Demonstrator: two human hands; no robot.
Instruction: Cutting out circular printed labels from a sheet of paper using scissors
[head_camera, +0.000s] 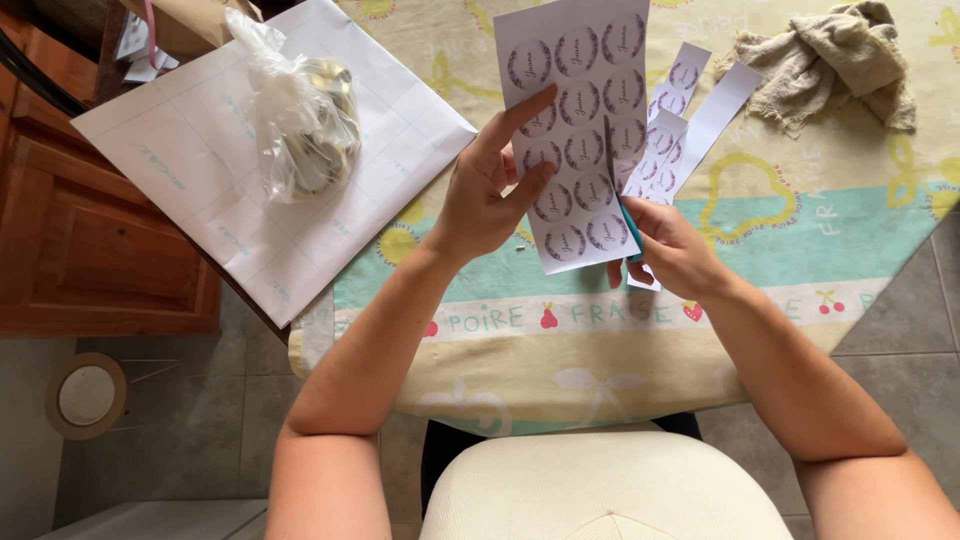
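Observation:
My left hand (487, 190) holds up a white paper sheet (580, 120) printed with rows of round purple wreath labels, fingers pinching its left edge. My right hand (668, 248) grips teal-handled scissors (622, 205), whose blade runs up into the sheet from its lower edge. Cut strips of the same labels (690, 110) lie on the tablecloth just behind the sheet.
A tablecloth (800, 230) with fruit drawings covers the table. A large white gridded sheet (200, 170) lies at the left with a knotted clear plastic bag (300, 110) of round things on it. A crumpled beige cloth (830, 60) sits at the far right. A cream chair seat (600, 490) is below.

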